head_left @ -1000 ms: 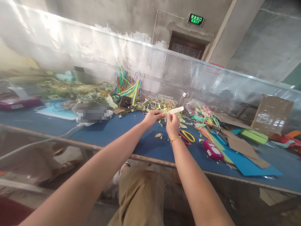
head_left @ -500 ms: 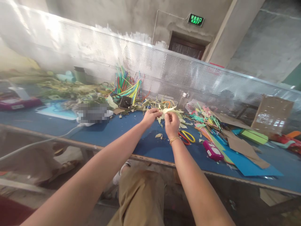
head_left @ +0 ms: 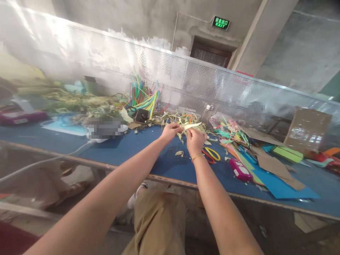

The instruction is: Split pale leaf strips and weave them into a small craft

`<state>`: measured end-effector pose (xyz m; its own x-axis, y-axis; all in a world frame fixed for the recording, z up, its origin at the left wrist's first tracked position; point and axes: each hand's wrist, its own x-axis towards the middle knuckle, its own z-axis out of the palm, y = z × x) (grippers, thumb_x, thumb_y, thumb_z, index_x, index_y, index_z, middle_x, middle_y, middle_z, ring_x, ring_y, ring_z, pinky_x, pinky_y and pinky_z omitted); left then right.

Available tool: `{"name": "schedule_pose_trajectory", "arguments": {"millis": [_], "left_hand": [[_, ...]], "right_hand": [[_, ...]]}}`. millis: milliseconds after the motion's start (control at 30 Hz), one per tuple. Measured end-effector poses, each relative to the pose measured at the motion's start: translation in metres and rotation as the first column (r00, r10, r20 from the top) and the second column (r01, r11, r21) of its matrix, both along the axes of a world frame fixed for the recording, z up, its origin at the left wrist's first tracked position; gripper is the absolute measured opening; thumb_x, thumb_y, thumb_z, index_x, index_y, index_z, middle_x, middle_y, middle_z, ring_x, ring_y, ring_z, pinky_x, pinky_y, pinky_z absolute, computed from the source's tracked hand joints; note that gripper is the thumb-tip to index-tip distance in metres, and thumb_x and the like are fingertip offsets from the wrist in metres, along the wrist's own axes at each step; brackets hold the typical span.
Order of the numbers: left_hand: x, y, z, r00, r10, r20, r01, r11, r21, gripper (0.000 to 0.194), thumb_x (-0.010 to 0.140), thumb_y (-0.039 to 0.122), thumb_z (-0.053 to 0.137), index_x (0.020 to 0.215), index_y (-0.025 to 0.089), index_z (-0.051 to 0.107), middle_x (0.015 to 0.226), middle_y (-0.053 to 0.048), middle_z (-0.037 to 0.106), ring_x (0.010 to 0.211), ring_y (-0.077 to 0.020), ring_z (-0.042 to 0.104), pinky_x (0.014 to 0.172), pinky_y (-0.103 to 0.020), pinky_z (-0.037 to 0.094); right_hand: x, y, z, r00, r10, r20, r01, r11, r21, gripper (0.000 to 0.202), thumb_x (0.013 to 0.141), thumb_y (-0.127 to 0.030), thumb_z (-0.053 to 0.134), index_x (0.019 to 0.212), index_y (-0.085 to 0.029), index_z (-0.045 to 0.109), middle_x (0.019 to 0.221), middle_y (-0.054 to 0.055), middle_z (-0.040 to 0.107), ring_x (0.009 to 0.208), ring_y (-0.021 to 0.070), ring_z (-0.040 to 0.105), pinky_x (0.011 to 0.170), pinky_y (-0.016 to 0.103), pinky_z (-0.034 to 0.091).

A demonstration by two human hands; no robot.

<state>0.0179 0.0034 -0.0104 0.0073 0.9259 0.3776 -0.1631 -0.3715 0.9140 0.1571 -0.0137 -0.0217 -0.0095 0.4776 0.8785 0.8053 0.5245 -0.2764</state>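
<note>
Over the blue tabletop (head_left: 143,148), my left hand (head_left: 170,131) pinches one end of a pale, husk-like strip (head_left: 193,125). Close beside it, my right hand (head_left: 196,140), with a gold bracelet at the wrist, has its fingers closed on the same strip. The strip's pointed end sticks out to the right above the right hand. Behind both hands lies a heap of dry, pale green scraps (head_left: 183,117). A small curled piece (head_left: 179,153) lies in front of the hands. Yellow and red loops (head_left: 212,153) rest just right of my right wrist.
A magenta box (head_left: 240,170), blue sheets (head_left: 289,184) and brown cardboard (head_left: 278,166) lie to the right. Colourful pipe-cleaner-like stems (head_left: 140,94) stand at the back. A glass bottle (head_left: 208,112) stands before the perforated metal screen (head_left: 186,71). A white cable (head_left: 45,159) crosses the left edge.
The pale strip looks narrower and straighter now, pointing right. My right hand has rolled slightly, showing more of its back. My left hand has barely moved.
</note>
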Motion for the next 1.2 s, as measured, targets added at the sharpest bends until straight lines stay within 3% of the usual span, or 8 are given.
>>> {"name": "schedule_pose_trajectory", "arguments": {"millis": [267, 533, 833, 1067, 1200], "left_hand": [[0.000, 0.001, -0.001, 0.996, 0.034, 0.084, -0.028, 0.997, -0.072, 0.034, 0.052, 0.039, 0.081, 0.072, 0.016, 0.066, 0.063, -0.001, 0.063, 0.066, -0.0137, 0.059, 0.053, -0.022, 0.035], [-0.002, 0.007, -0.004, 0.989, 0.067, 0.130, -0.063, 0.997, -0.035, 0.032, 0.052, 0.037, 0.080, 0.069, 0.016, 0.064, 0.062, 0.001, 0.060, 0.058, -0.0092, 0.053, 0.050, -0.021, 0.033], [-0.002, 0.006, -0.003, 0.983, 0.096, 0.159, -0.085, 0.994, -0.076, 0.029, 0.054, 0.030, 0.079, 0.067, 0.016, 0.057, 0.056, 0.003, 0.057, 0.047, -0.0058, 0.044, 0.047, -0.021, 0.031], [-0.004, 0.006, -0.002, 0.970, 0.140, 0.198, -0.119, 0.987, -0.110, 0.019, 0.058, 0.019, 0.071, 0.065, 0.016, 0.054, 0.050, 0.005, 0.051, 0.043, -0.0039, 0.040, 0.044, -0.019, 0.028], [-0.004, 0.006, -0.003, 0.981, 0.105, 0.164, -0.082, 0.986, -0.144, 0.017, 0.059, 0.017, 0.069, 0.064, 0.016, 0.053, 0.048, 0.006, 0.049, 0.041, -0.0037, 0.038, 0.043, -0.019, 0.026]], "right_hand": [[0.001, 0.000, 0.001, 0.996, 0.034, 0.078, -0.035, 0.999, 0.019, 0.021, 0.086, -0.034, 0.054, 0.078, -0.023, 0.070, 0.075, 0.005, 0.068, 0.075, 0.0205, 0.055, 0.081, 0.037, 0.030], [-0.001, 0.000, 0.003, 0.985, 0.099, 0.145, -0.098, 0.995, -0.014, 0.021, 0.087, -0.034, 0.053, 0.085, -0.023, 0.070, 0.079, 0.005, 0.070, 0.077, 0.0210, 0.058, 0.079, 0.036, 0.035], [-0.003, -0.005, 0.004, 0.986, 0.082, 0.143, -0.074, 0.995, -0.062, 0.017, 0.085, -0.031, 0.055, 0.082, -0.021, 0.069, 0.077, 0.003, 0.070, 0.074, 0.0191, 0.060, 0.077, 0.034, 0.036], [-0.005, -0.010, 0.008, 0.981, 0.103, 0.164, -0.112, 0.993, 0.048, 0.022, 0.090, -0.029, 0.048, 0.086, -0.019, 0.067, 0.079, 0.006, 0.067, 0.078, 0.0184, 0.057, 0.077, 0.031, 0.039], [-0.005, -0.014, 0.012, 0.974, 0.111, 0.200, -0.137, 0.983, 0.124, 0.022, 0.091, -0.022, 0.046, 0.094, -0.021, 0.068, 0.096, 0.006, 0.068, 0.095, 0.0197, 0.054, 0.088, 0.033, 0.037]]}}
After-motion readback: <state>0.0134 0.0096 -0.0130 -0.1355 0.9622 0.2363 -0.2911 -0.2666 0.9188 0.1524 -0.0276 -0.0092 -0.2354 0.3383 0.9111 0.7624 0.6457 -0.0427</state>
